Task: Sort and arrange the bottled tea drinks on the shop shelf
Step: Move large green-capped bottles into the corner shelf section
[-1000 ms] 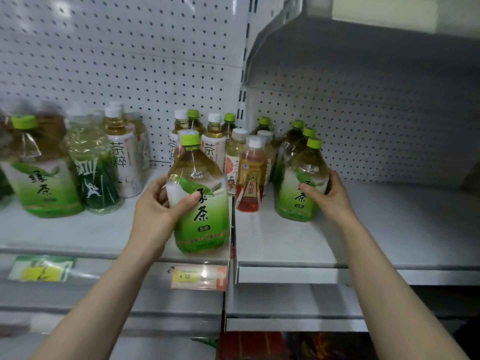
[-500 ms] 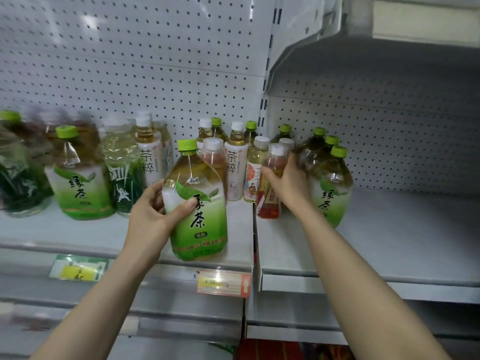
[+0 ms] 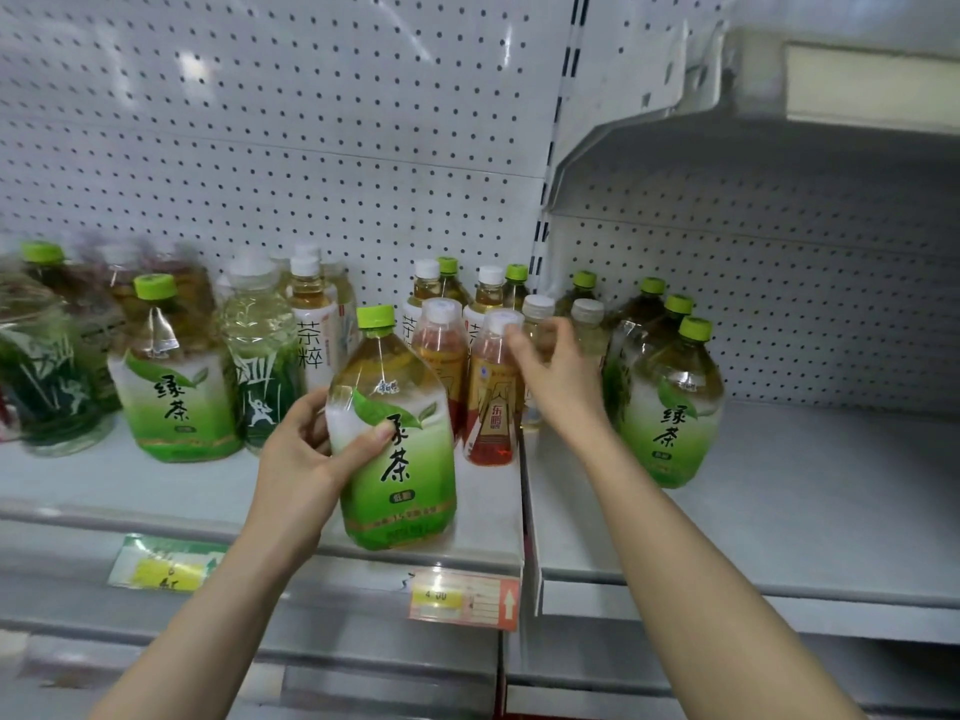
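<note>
- Big bottle [image 3: 397,449]: lime cap, amber tea, label fading white to green, dark characters, green leaf.
- Small bottle [image 3: 491,407] at its 2 o'clock: white cap, reddish tea, orange-gold label.
- Shelf [image 3: 779,501]: pale grey.
- Back panel [image 3: 311,122]: white, dotted with dark holes.
- Price tag [image 3: 464,597] at 6 o'clock: orange-red, yellow strip, white arrow.

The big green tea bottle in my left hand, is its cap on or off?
On: a lime-green cap sits on the neck of the large plastic green-tea bottle the left hand grips.
</note>
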Demonstrator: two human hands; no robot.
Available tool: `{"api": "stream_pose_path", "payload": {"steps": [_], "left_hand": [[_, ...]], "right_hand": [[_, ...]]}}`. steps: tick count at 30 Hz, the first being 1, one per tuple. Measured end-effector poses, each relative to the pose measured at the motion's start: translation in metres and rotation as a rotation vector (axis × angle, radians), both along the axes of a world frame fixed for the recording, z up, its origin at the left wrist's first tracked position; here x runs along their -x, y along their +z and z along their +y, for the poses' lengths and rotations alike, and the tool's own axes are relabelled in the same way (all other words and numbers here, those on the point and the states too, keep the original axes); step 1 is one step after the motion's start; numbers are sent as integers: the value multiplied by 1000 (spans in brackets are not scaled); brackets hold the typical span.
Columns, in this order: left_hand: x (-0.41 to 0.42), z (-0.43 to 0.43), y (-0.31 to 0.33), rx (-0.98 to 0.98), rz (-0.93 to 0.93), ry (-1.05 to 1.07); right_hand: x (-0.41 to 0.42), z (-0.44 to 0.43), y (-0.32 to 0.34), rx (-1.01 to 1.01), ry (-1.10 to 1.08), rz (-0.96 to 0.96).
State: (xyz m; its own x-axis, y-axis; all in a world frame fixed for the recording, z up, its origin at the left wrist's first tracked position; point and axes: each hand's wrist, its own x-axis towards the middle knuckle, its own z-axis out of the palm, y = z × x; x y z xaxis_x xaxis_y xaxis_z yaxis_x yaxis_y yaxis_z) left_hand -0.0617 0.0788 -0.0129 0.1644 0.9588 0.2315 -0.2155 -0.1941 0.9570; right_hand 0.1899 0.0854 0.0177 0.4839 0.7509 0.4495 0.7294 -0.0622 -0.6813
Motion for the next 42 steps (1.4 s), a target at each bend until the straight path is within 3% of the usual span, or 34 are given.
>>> {"api": "stream_pose_path", "payload": {"steps": [2,4,6,9,19,25,34,38,42], "left_hand": [[-1,1,-1,6,2,-6],[-4,2,-1,8,4,-14],[-5,1,-1,9,4,-21],[-5,-1,-1,11,6,-21],[-25,-14,-1,-32,25,-98],[-75,-31,6,-97,76,-194],[-180,-25,-17,-185,256,-214],[-194,-13,-19,-215,269,-212],[-193,-6,-16,-267,425,-191]], "right_hand": [[-18,3,10,-131,-173,-104],[-36,15,17,-72,-282,-182],[-47,31,18,51,-275,-105],[-55,42,12,61,-275,29],[-25,-77,10,43,-136,-129],[-48,-142,15,19,-230,-179],[-80,-160,16,25,-306,-158],[-81,-157,12,32,-296,-191],[-81,-156,12,21,-302,-188]]}}
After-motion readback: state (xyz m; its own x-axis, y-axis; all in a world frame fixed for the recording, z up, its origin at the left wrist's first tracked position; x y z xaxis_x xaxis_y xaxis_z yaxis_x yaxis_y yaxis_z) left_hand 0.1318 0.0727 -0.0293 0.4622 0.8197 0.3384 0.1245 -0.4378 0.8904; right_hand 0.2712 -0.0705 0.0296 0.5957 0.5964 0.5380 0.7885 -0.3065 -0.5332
